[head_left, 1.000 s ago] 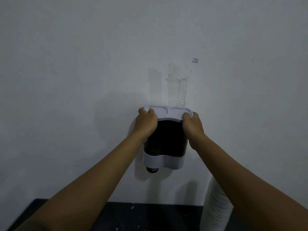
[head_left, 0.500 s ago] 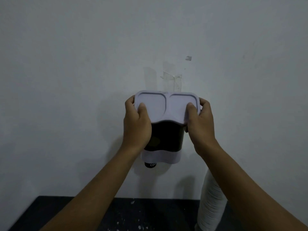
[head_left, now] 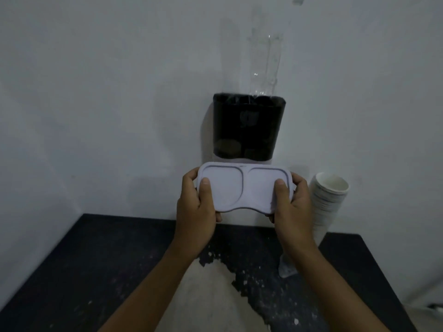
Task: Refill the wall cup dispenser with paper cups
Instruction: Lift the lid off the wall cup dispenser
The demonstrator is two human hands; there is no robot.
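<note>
The dark, see-through cup dispenser (head_left: 248, 127) hangs on the white wall with its top open. Its pale lid (head_left: 242, 189), shaped like two joined ovals, is off and held flat below the dispenser, above the table. My left hand (head_left: 195, 207) grips the lid's left end, thumb on top. My right hand (head_left: 291, 204) grips the right end the same way. A tall stack of white paper cups (head_left: 327, 200) stands on the table just right of my right hand, against the wall.
A black table (head_left: 96, 267) with a large patch of worn-off paint (head_left: 208, 291) runs below the dispenser. Strips of clear tape (head_left: 265, 63) cling to the wall above the dispenser. A small pale scrap (head_left: 286, 269) lies on the table near my right forearm.
Both hands lifted the lid off the dispenser top and brought it down below the dispenser. The view tilted downward, showing more of the table.
</note>
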